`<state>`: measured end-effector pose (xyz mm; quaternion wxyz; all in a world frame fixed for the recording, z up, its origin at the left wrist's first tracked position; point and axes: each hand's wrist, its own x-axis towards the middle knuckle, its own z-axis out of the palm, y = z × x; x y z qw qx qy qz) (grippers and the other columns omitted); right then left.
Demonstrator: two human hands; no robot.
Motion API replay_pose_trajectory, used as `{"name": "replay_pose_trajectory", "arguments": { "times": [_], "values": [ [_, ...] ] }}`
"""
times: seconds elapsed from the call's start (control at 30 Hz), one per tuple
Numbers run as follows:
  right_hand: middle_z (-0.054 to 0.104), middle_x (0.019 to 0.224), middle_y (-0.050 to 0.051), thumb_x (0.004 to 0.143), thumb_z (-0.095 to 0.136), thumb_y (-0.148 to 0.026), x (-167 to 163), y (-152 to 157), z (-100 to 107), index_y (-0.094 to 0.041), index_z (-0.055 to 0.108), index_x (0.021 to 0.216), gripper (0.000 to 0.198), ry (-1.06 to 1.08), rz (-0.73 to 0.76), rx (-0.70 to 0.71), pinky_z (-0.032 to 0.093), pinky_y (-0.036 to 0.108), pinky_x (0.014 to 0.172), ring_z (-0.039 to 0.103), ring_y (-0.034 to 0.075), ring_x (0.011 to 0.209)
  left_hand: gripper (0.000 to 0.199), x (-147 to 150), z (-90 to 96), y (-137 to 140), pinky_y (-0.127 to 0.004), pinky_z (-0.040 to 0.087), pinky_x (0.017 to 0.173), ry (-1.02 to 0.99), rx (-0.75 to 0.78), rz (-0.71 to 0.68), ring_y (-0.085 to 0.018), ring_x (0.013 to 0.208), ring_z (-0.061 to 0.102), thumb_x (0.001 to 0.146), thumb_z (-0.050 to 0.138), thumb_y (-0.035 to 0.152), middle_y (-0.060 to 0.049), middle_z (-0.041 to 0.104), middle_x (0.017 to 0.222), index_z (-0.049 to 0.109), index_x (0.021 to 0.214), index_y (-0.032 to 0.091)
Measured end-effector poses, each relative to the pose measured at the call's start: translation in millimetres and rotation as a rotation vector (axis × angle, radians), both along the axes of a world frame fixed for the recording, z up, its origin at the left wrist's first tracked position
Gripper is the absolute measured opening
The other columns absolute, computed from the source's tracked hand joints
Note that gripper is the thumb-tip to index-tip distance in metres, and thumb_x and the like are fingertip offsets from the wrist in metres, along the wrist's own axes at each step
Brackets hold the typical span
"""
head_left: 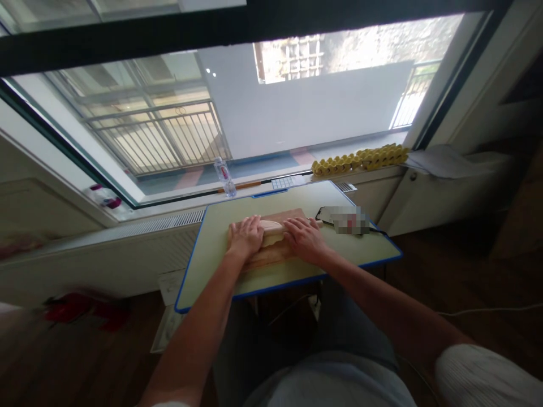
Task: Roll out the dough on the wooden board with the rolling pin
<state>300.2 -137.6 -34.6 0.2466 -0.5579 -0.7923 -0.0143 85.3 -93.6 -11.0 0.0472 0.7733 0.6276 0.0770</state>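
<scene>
A pale wooden rolling pin (275, 229) lies crosswise over a wooden board (265, 258), and its right end pokes out past my right hand. Flat, pale dough (274, 239) shows under and around the pin between my hands; how far it spreads beneath them is hidden. Fingers bent over the pin's left part, my left hand (246, 234) presses on it from above. My right hand (306, 237) is likewise closed over the pin's right part. The board rests on a small cream table (206, 257) with a blue edge.
A phone (341, 219), its screen partly pixelated, lies on the table's right side. Along the windowsill are a clear bottle (224, 175), a white keypad-like item (286, 182), a yellow bumpy roll (360, 160) and papers (443, 161). A radiator (169, 229) stands behind the table.
</scene>
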Motion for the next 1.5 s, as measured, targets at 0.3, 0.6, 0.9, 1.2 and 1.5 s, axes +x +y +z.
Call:
{"name": "replay_pose_trajectory", "arguments": {
  "times": [0.3, 0.6, 0.9, 1.2, 1.5],
  "values": [
    [0.061, 0.153, 0.009, 0.110, 0.041, -0.041, -4, -20, -2, -0.025, 0.059, 0.148, 0.045, 0.052, -0.030, -0.006, 0.018, 0.058, 0.125, 0.048, 0.028, 0.144, 0.059, -1, -5.2, -25, -0.066, 0.023, 0.128, 0.028, 0.051, -0.025, -0.030, 0.158, 0.034, 0.108, 0.021, 0.035, -0.009, 0.042, 0.169, 0.046, 0.160, 0.023],
    [0.065, 0.145, 0.010, 0.110, 0.035, -0.049, -11, 39, 16, -0.028, 0.069, 0.131, 0.045, -0.076, -0.173, -0.078, 0.026, 0.067, 0.117, 0.048, 0.033, 0.137, 0.055, 22, 8.5, 52, -0.049, 0.035, 0.126, -0.059, 0.163, 0.010, -0.027, 0.150, 0.047, 0.098, 0.045, 0.027, -0.011, 0.051, 0.162, 0.051, 0.153, 0.022],
    [0.066, 0.142, 0.016, 0.110, 0.033, -0.043, -18, 25, 15, -0.022, 0.068, 0.131, 0.046, -0.082, -0.230, -0.134, 0.025, 0.069, 0.115, 0.049, 0.036, 0.134, 0.047, 28, -2.2, 55, -0.049, 0.038, 0.122, -0.007, 0.184, 0.036, -0.030, 0.142, 0.053, 0.102, 0.045, 0.031, -0.013, 0.058, 0.155, 0.058, 0.146, 0.022],
    [0.066, 0.141, 0.017, 0.111, 0.027, -0.048, -20, -3, 10, -0.021, 0.068, 0.131, 0.053, -0.056, -0.236, -0.089, 0.025, 0.069, 0.112, 0.050, 0.038, 0.133, 0.039, 26, -0.6, 22, -0.047, 0.044, 0.115, 0.030, 0.259, 0.001, -0.028, 0.134, 0.058, 0.106, 0.041, 0.032, -0.012, 0.064, 0.146, 0.064, 0.137, 0.024],
    [0.070, 0.129, 0.016, 0.107, 0.041, -0.041, -15, 50, 13, -0.020, 0.076, 0.115, 0.041, -0.067, -0.221, -0.160, 0.033, 0.064, 0.106, 0.054, 0.035, 0.121, 0.037, 37, 8.8, 63, -0.046, 0.048, 0.107, 0.008, 0.311, 0.040, -0.030, 0.128, 0.060, 0.105, 0.040, 0.028, -0.013, 0.067, 0.137, 0.065, 0.132, 0.022]
  ]
}}
